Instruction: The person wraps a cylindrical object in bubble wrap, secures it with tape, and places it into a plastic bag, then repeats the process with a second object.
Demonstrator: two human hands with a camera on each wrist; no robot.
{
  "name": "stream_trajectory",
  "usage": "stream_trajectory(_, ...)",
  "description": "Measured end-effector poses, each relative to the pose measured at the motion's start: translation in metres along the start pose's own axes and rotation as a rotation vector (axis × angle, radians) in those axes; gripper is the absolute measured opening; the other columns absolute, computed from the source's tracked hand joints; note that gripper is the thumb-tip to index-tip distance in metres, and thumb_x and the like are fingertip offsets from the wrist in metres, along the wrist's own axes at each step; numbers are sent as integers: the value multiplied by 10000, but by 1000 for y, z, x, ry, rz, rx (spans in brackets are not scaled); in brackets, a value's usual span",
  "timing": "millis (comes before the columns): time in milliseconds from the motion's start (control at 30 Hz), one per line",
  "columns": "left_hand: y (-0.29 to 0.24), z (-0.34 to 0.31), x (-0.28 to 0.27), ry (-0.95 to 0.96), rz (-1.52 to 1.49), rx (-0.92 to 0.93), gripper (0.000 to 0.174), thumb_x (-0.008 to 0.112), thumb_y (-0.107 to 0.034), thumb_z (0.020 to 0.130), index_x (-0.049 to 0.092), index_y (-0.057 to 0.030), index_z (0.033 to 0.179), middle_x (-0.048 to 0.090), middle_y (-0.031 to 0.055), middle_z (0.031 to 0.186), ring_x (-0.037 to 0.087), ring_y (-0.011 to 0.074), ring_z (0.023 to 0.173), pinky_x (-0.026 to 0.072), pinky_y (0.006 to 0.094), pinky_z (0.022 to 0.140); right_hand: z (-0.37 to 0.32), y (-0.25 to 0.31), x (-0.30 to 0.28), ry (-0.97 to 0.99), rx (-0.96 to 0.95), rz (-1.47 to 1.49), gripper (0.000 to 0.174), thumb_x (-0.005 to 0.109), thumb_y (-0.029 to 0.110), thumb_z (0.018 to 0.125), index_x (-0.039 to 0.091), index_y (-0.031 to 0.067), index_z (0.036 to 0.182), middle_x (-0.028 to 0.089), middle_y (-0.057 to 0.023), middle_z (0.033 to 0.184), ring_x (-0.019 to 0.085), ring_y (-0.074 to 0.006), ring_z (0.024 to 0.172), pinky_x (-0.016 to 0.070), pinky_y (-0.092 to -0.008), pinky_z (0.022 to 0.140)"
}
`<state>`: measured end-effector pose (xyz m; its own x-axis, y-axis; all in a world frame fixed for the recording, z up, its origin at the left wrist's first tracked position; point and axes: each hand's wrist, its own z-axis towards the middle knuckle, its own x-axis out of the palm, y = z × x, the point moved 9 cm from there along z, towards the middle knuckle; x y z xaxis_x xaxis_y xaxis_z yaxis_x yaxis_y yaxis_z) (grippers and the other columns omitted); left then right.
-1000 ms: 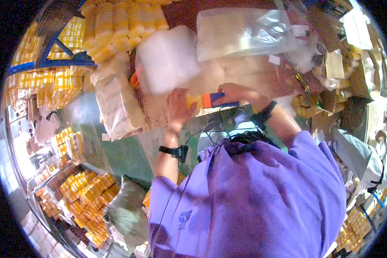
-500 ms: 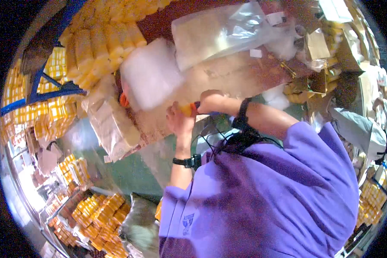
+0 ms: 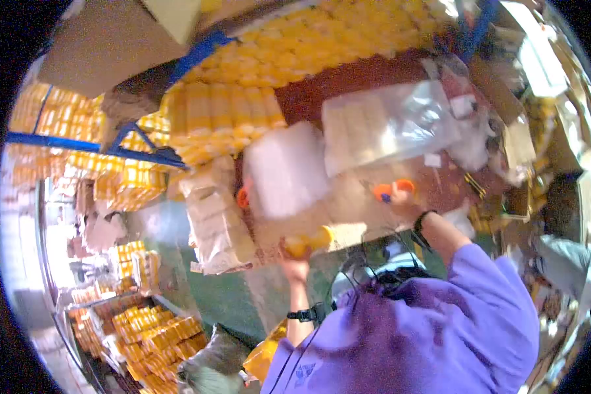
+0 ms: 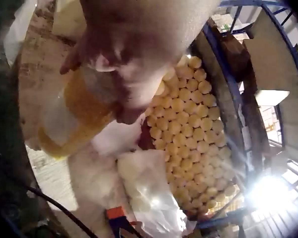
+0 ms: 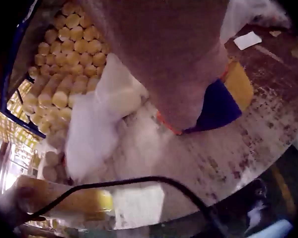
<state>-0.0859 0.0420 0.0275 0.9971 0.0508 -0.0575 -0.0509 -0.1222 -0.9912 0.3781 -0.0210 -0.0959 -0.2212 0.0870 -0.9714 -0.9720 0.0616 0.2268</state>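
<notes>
- Head view: a yellow roll (image 3: 308, 241) is held by the left hand (image 3: 297, 268), just off the picture's centre towards 6 o'clock, over the near edge of the worktable (image 3: 351, 207).
- In the left wrist view the left hand is seen closed round the roll, with thumb and fingers curled against its sides.
- The roll is wrapped in glossy yellow with a paler band across it; it is slanted towards 8 o'clock from the hand in that view.
- An orange-and-blue tape dispenser (image 5: 219, 108) is gripped in the right hand (image 3: 408, 205), towards 3 o'clock from the head view's centre, well apart from the roll.
- In the right wrist view the dispenser's blue side and a yellow-orange part are shown beyond the hand; most of the right fingers are hidden.
- A blurred white bundle (image 3: 287, 172) is placed towards 11 o'clock from the roll.
- A clear plastic bag (image 3: 391, 125) is laid towards 12 o'clock from the dispenser.
- Many yellow rolls (image 3: 308, 49) are stacked at 12 o'clock in the head view.
</notes>
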Motion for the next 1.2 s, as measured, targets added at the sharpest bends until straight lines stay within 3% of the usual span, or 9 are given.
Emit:
stream_trajectory(33,-6,0,2,-24,-32,-17,819,899,-224,742,455,-21,1400,545,162,1312,534,298,1217,481,422,996,-3,15,-12,-112,-258,-213,360,579,186,894,535,-20,1186,667,-220,934,661,-333,682,509,-486,593)
stream_trajectory(267,-22,-13,31,-79,-265,-225,907,921,-313,689,456,-59,1426,560,121,1338,575,246,1171,502,403,962,22,0,0,-43,199,-13,388,602,209,874,550,-23,1181,672,-210,986,673,-347,777,540,-472,691)
stream_trajectory(333,-58,-15,47,-68,-12,-132,924,927,-322,669,462,-67,1426,577,120,1324,593,250,1153,509,405,955,44,24,-14,500,143,44,579,692,273,826,520,-38,1282,629,-242,1148,621,-408,1073,511,-474,934)
stream_trajectory(400,-103,-18,69,-55,958,227,933,931,-313,652,466,-68,1423,597,125,1299,609,261,1137,516,406,956,62,82,-61,705,-46,244,785,780,398,771,482,-41,1349,575,-256,1303,552,-427,1233,466,-477,1038)
stream_trajectory(500,-141,-6,72,-47,844,335,930,927,-294,650,464,-57,1422,616,137,1266,615,267,1146,515,408,977,82,181,-135,635,-529,428,1048,845,540,685,405,-18,1456,497,-266,1450,521,-415,1302,452,-469,1069)
stream_trajectory(567,-161,16,62,-34,483,224,899,902,-243,686,446,-63,1440,556,141,1356,601,285,1173,514,413,985,85,246,-221,196,-885,516,985,854,482,706,410,12,1449,545,-264,1384,550,-411,1263,460,-481,1055)
stream_trajectory(733,-225,64,40,-158,60,131,803,787,-85,836,342,-73,1505,445,126,1457,586,260,1184,530,348,955,155,285,-202,505,-389,1020,877,858,460,727,470,29,1385,615,-180,1253,603,-313,1161,492,-463,1000)
stream_trajectory(900,-160,93,-1,-22,-58,64,610,708,-69,927,417,-66,1463,554,103,1315,617,169,1059,545,287,853,257,354,-209,717,20,1593,594,758,369,885,548,28,1325,660,-97,1161,650,-190,1007,548,-376,872)
stream_trajectory(1200,-14,64,-91,-67,-184,-297,347,673,-200,979,618,-25,1273,678,95,1143,651,157,978,533,296,838,474,484,-313,473,-323,1760,455,663,371,965,612,77,1309,655,-64,1236,617,-171,1112,503,-337,965)
